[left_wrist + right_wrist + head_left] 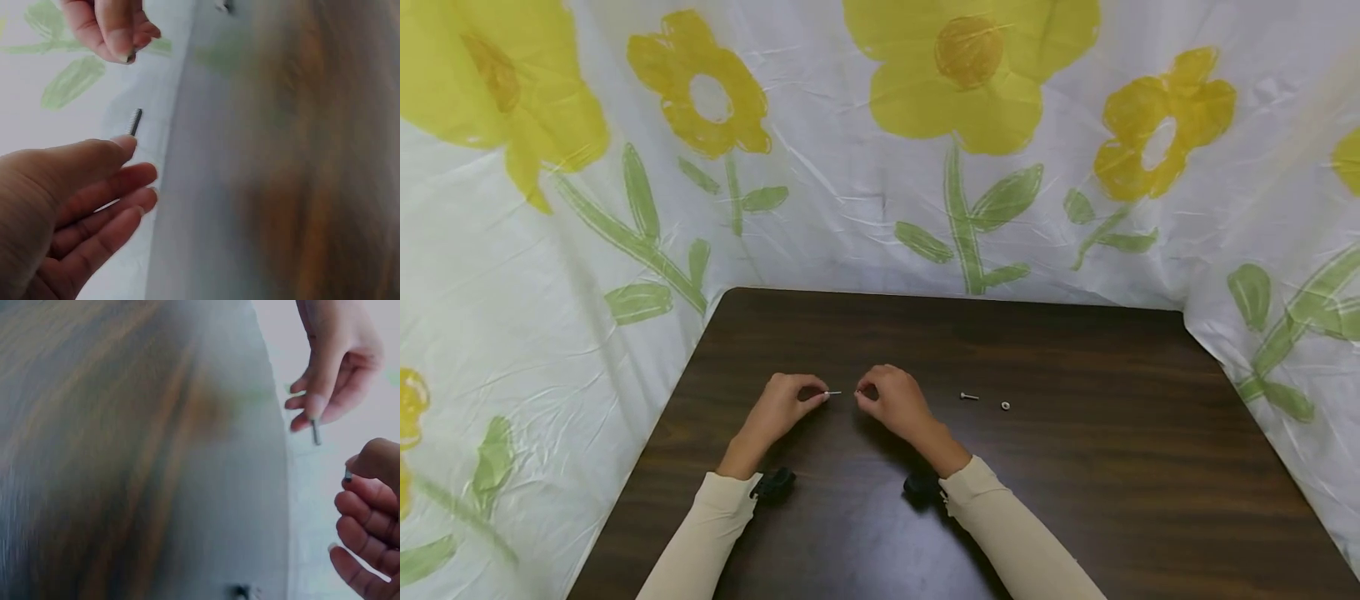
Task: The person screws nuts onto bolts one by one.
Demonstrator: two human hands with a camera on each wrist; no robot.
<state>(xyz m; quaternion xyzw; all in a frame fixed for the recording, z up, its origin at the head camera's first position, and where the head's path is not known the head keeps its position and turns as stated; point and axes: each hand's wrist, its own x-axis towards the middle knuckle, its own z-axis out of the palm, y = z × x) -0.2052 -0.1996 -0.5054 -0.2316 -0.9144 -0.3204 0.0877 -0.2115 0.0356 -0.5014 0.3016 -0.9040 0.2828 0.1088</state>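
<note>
My left hand (pixel 780 406) pinched a bolt (pixel 134 122) over the brown table (pixel 1075 492) — its tip faced my right hand (pixel 895 402), which pinched a tiny metal bit (pixel 347 475) near it. A second bolt (pixel 971 397) and a nut (pixel 1005 406) lay to the right.

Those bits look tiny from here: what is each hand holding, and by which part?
The left hand pinches a bolt by its head end, the rest sticking out. The right hand pinches what seems a nut; exactly where is hidden.
</note>
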